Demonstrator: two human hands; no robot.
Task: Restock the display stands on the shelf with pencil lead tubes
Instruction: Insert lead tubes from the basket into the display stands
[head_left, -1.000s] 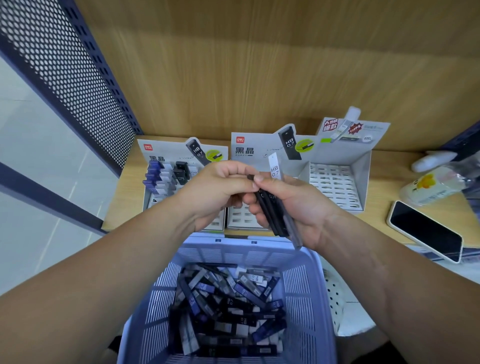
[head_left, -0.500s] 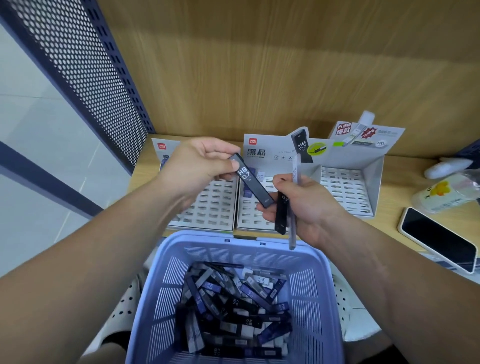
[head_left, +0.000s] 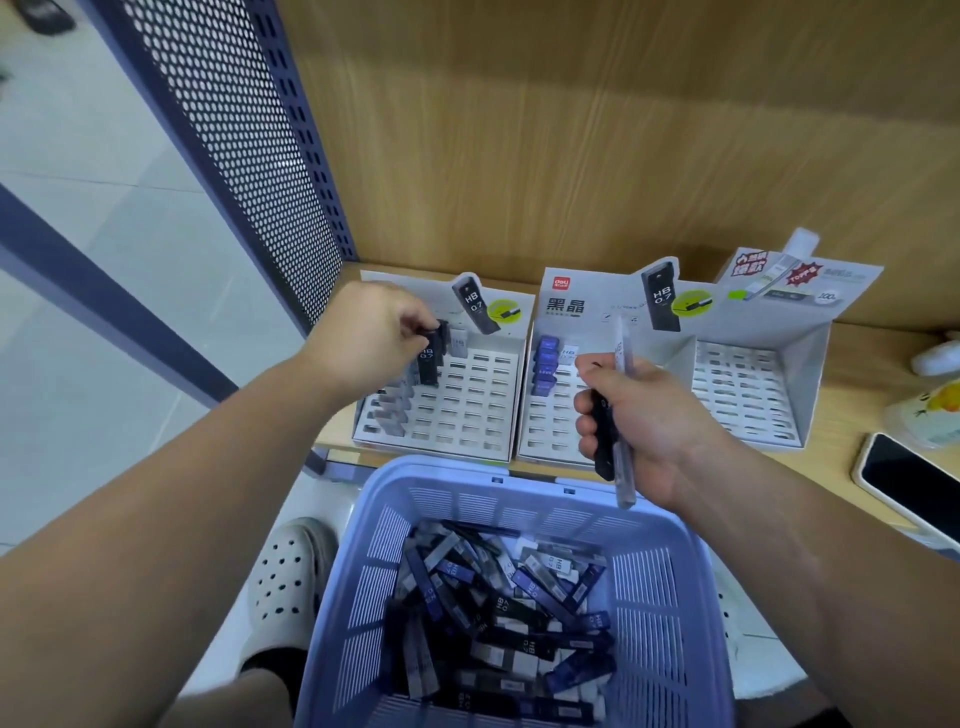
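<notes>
Left hand, centre-left of frame, pinches a black lead tube upright over the leftmost display stand. Right hand, centre, grips several tubes. Loose tubes fill basket, bottom centre.

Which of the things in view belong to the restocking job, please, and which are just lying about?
Job: black HB 0.7 tube in left hand; spare tubes in right hand; basket of loose tubes; left display stand, middle display stand, right display stand.
Lying about: smartphone; clear bottle.
</notes>
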